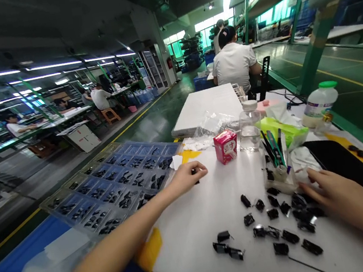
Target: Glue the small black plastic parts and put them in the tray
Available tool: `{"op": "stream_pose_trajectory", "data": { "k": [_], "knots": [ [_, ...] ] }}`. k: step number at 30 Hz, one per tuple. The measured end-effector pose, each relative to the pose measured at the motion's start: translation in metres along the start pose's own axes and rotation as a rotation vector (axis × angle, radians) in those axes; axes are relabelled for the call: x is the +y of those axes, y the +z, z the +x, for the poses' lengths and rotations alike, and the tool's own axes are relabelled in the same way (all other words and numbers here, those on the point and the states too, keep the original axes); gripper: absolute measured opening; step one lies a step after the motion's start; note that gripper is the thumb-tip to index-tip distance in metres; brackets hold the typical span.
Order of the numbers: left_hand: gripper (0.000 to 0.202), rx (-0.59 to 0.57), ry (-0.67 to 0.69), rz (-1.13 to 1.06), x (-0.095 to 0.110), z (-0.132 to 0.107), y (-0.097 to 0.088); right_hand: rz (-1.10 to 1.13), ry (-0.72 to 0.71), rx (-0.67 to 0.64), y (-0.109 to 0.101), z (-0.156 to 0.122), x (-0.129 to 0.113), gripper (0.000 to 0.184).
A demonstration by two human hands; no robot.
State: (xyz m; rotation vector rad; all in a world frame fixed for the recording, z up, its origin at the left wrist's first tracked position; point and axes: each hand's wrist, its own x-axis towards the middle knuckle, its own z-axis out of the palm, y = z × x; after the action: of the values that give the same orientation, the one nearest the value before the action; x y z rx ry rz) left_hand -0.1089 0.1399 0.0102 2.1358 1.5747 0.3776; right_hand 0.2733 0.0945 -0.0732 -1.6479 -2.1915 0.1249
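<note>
Our left hand (pixel 185 178) pinches a small black clip (pixel 194 170) (light, stiff — hold its edges); our right hand (pixel 334 196) lies open by loose clips (pixel 273 213) at 3 o'clock.

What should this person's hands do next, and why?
Probably the right hand should pick up one of the loose small black parts, since it rests right beside them, while the left hand sits by the blue compartmented tray holding similar pieces.
</note>
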Motion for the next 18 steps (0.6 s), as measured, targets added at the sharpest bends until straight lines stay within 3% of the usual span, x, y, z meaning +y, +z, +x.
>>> {"op": "stream_pose_trajectory", "data": {
  "k": [4,7,9,12,18],
  "knots": [
    [0.026,0.142,-0.187,0.085,-0.049,0.035,-0.06,0.044,0.009,0.014,0.003,0.001,0.004,0.038],
    [0.028,0.235,-0.32,0.126,-0.076,0.069,-0.084,0.075,0.026,0.039,0.014,-0.001,0.013,0.041],
    [0.029,0.281,-0.379,0.139,-0.086,0.088,-0.086,0.069,0.039,0.057,0.025,-0.003,0.022,0.044],
    [0.031,0.339,-0.432,0.146,-0.095,0.107,-0.073,0.046,0.063,0.062,0.038,-0.008,0.035,0.045],
    [0.032,0.389,-0.483,0.132,-0.114,0.119,-0.054,-0.015,0.028,0.078,0.042,-0.013,0.04,0.045]
  ]
}}
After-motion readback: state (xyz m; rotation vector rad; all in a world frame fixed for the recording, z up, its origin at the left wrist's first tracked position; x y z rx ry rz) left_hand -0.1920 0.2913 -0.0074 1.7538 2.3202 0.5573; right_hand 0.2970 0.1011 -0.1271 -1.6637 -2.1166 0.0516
